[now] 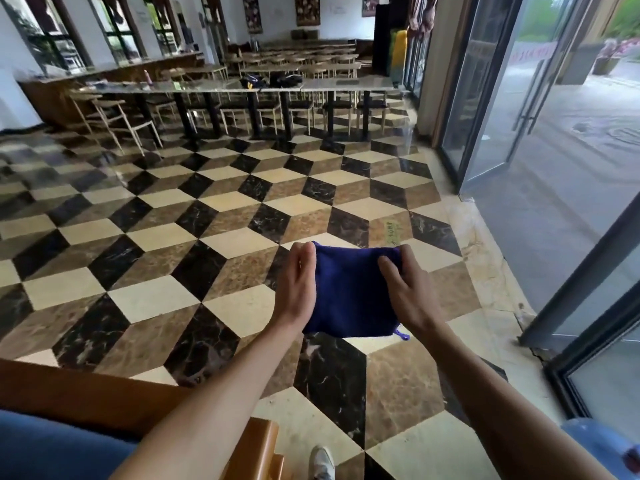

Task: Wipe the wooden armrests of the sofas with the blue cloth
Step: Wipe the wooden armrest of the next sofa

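Note:
A folded dark blue cloth (349, 292) hangs in the air in front of me, held between both hands above the tiled floor. My left hand (298, 282) grips its left edge, fingers curled over the top corner. My right hand (405, 289) holds the right edge, with fingers laid across the top of the cloth. A wooden armrest (86, 396) of a sofa with a blue cushion (52, 448) lies at the lower left, below my left forearm. Neither hand touches the wood.
A checkered marble floor (207, 237) spreads ahead. Long tables (242, 88) with wooden chairs (117, 119) stand at the far end. Glass doors (502, 116) open on the right. My shoe (322, 462) shows at the bottom, and a blue object (602, 445) sits at the lower right.

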Motion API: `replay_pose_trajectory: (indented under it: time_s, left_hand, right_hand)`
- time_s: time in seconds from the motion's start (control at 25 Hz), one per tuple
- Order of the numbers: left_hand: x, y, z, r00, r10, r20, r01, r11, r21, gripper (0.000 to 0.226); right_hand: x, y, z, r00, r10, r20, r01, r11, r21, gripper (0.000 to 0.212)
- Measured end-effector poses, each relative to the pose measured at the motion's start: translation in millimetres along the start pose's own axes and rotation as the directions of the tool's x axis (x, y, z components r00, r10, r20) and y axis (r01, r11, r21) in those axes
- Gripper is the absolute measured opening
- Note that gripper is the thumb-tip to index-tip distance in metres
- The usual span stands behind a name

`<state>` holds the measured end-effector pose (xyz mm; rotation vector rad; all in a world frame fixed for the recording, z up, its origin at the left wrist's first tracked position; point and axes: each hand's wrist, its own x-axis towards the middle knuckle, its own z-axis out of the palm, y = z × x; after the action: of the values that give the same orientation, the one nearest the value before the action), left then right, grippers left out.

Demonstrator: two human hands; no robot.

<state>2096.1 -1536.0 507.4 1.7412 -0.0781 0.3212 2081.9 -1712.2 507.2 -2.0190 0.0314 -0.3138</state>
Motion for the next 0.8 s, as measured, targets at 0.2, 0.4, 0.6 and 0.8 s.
replay_pose_trajectory:
  time_s: [0.2, 0.4, 0.6, 0.8]
  left_hand:
    - [77, -51, -24, 0.999, 0.018, -0.045, -0.012, 0.991, 0.130, 0.017]
    - [162, -99, -59, 0.990, 0.037, -0.136, -0.018, 0.990, 0.140, 0.019]
    - [224, -127, -101, 0.971, 0.016, -0.240, 0.020, 0.989, 0.146, 0.014]
    - [255, -146, -150, 0.915, 0.027, -0.403, 0.041, 0.986, 0.159, 0.024]
  right_hand:
    - [80, 19, 33, 0.994, -0.077, 0.074, 0.076, 0.997, 0.022, 0.004]
    - [190, 5, 95, 0.975, -0.136, 0.177, 0.133, 0.991, 0.028, 0.011]
    - [272, -15, 166, 0.946, -0.187, 0.266, 0.175, 0.982, 0.067, 0.023]
    - [317, -39, 232, 0.889, -0.233, 0.393, 0.180, 0.969, 0.167, 0.022]
